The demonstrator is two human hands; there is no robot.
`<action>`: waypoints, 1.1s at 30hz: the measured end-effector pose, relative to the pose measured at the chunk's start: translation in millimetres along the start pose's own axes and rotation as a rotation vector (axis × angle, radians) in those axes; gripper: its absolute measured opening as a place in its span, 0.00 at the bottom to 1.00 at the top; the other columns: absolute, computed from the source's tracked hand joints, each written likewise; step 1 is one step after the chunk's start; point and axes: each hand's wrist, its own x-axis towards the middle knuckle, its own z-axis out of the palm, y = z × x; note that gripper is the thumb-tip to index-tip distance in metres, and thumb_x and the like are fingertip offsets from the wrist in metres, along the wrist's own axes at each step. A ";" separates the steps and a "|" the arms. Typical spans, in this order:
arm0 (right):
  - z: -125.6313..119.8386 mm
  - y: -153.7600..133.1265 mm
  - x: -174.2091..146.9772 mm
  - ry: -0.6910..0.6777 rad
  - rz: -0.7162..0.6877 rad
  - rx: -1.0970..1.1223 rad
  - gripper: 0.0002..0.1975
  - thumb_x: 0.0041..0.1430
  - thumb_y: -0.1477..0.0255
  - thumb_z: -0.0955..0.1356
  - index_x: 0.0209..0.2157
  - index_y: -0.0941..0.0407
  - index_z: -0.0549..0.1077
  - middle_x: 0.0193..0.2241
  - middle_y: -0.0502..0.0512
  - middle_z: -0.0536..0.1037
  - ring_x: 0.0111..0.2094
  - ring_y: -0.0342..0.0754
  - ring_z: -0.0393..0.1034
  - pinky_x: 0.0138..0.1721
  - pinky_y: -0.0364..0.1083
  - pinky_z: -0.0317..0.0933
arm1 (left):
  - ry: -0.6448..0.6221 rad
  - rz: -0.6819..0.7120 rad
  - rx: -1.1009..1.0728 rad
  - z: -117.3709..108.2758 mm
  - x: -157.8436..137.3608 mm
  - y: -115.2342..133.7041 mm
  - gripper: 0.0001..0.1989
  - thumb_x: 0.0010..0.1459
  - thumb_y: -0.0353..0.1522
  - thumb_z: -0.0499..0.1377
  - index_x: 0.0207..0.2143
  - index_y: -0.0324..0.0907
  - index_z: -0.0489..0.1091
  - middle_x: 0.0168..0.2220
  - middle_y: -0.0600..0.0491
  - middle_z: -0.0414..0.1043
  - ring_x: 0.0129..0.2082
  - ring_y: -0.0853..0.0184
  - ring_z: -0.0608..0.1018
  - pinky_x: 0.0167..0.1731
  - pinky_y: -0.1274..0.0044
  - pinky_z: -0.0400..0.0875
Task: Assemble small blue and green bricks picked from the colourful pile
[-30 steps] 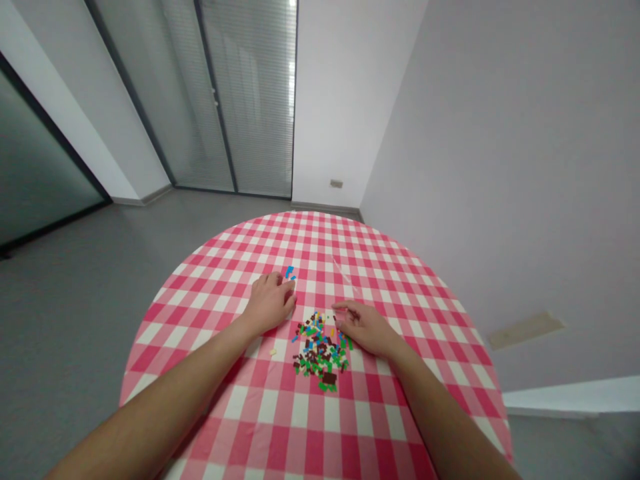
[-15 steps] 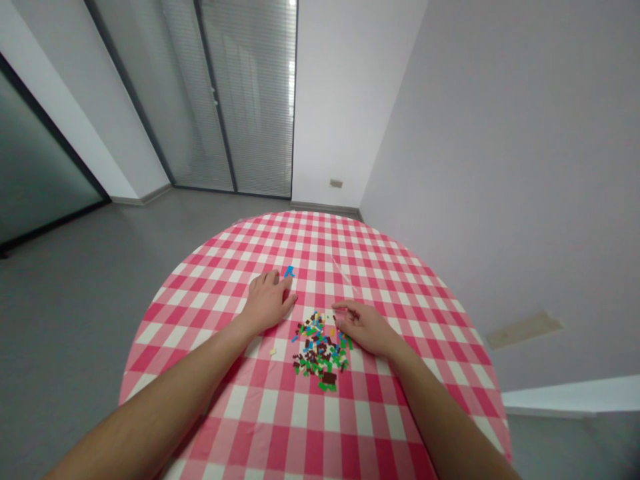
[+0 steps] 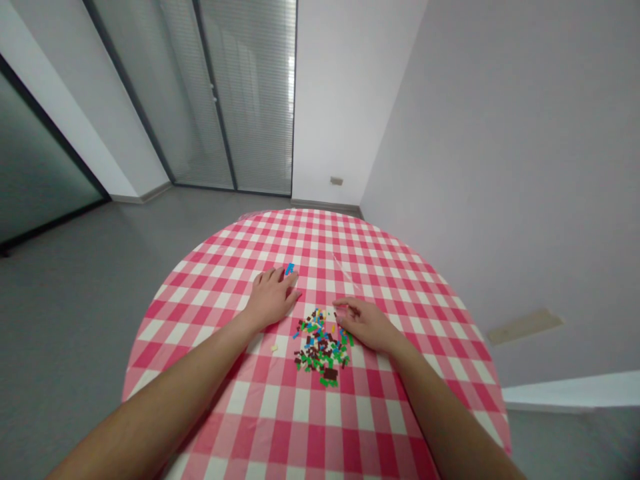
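My left hand (image 3: 273, 297) rests palm down on the checked cloth with its fingers spread, holding nothing that I can see. Just beyond its fingertips lie a few blue toy bricks (image 3: 290, 268). My right hand (image 3: 367, 325) is at the right edge of a pile of small toy bricks (image 3: 323, 350) in brown, green, blue, yellow and white. Its fingers are curved and apart, and no piece shows between them. Within the pile, a larger dark brown brick (image 3: 331, 374) lies at the near end. One pale yellow brick (image 3: 274, 348) sits alone to the left.
The round table wears a red and white checked tablecloth (image 3: 280, 433). A grey wall (image 3: 500, 167) runs along the right side. Behind the table are a white wall with a socket (image 3: 337, 181) and a glass partition with blinds (image 3: 250, 100).
My left hand has shifted slightly to the right, its fingers more spread beside the blue bricks. The right hand is almost unmoved. The whole view has tilted a little.
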 end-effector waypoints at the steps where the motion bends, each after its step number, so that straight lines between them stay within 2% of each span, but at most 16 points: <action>1: 0.1 0.0 0.1 0.001 -0.002 0.002 0.21 0.60 0.63 0.68 0.52 0.57 0.74 0.26 0.52 0.72 0.27 0.46 0.64 0.28 0.44 0.55 | 0.000 -0.003 -0.011 -0.2 0.1 -0.1 0.24 0.67 0.45 0.50 0.62 0.50 0.63 0.63 0.45 0.62 0.62 0.48 0.63 0.58 0.56 0.57; 12: -0.4 -0.7 -1.8 0.008 0.001 0.015 0.21 0.60 0.63 0.68 0.52 0.57 0.74 0.30 0.54 0.75 0.28 0.46 0.65 0.29 0.44 0.56 | 0.021 0.028 -0.076 -0.1 0.2 -0.2 0.23 0.66 0.42 0.52 0.60 0.43 0.65 0.62 0.43 0.65 0.62 0.47 0.65 0.59 0.54 0.55; 17: 0.0 0.5 -1.1 0.011 -0.001 0.033 0.21 0.60 0.63 0.69 0.52 0.56 0.75 0.29 0.54 0.75 0.28 0.47 0.66 0.31 0.45 0.58 | 0.043 0.025 -0.096 1.3 0.5 -1.5 0.23 0.65 0.42 0.55 0.59 0.44 0.66 0.62 0.44 0.66 0.63 0.46 0.64 0.60 0.53 0.55; 19: 0.2 0.2 -1.1 0.015 -0.003 0.037 0.21 0.59 0.63 0.69 0.52 0.56 0.75 0.29 0.54 0.76 0.29 0.47 0.66 0.31 0.45 0.59 | 0.090 0.035 -0.125 -1.3 1.4 -1.9 0.21 0.64 0.40 0.56 0.56 0.44 0.68 0.59 0.44 0.69 0.59 0.48 0.69 0.57 0.55 0.59; 22: 0.2 -1.1 -1.3 0.018 0.003 0.030 0.21 0.59 0.63 0.68 0.52 0.56 0.75 0.28 0.53 0.76 0.28 0.47 0.66 0.31 0.45 0.59 | 0.155 0.101 -0.277 -8.8 1.7 -0.5 0.13 0.65 0.35 0.55 0.47 0.42 0.74 0.47 0.45 0.77 0.47 0.57 0.76 0.50 0.64 0.67; 24: -0.1 -2.1 -1.2 0.009 0.007 0.021 0.21 0.59 0.63 0.68 0.52 0.57 0.75 0.27 0.53 0.75 0.27 0.47 0.66 0.30 0.45 0.58 | 0.081 0.231 -0.396 -15.3 -0.3 1.9 0.10 0.64 0.32 0.54 0.40 0.42 0.76 0.38 0.48 0.78 0.41 0.62 0.77 0.45 0.69 0.69; 26: -0.3 -2.5 -1.0 0.002 0.004 0.014 0.21 0.59 0.64 0.68 0.52 0.58 0.75 0.28 0.53 0.75 0.28 0.47 0.67 0.30 0.45 0.58 | -0.096 0.397 -0.474 -22.5 -4.0 4.3 0.09 0.61 0.29 0.56 0.34 0.42 0.76 0.33 0.51 0.77 0.36 0.65 0.76 0.41 0.73 0.69; 28: -0.3 -2.2 -0.7 0.004 -0.005 0.014 0.21 0.59 0.65 0.68 0.52 0.58 0.75 0.30 0.54 0.77 0.29 0.47 0.68 0.31 0.45 0.59 | -0.256 0.505 -0.527 -30.4 -8.6 5.2 0.07 0.58 0.28 0.58 0.31 0.43 0.76 0.31 0.52 0.77 0.34 0.67 0.76 0.38 0.75 0.69; 33: 0.3 -0.3 0.3 -0.001 -0.007 -0.001 0.20 0.59 0.64 0.67 0.52 0.57 0.75 0.29 0.53 0.77 0.28 0.47 0.68 0.30 0.44 0.58 | -0.384 0.492 -0.599 -46.6 -18.2 2.3 0.05 0.54 0.27 0.60 0.29 0.42 0.76 0.32 0.52 0.77 0.34 0.67 0.77 0.38 0.76 0.69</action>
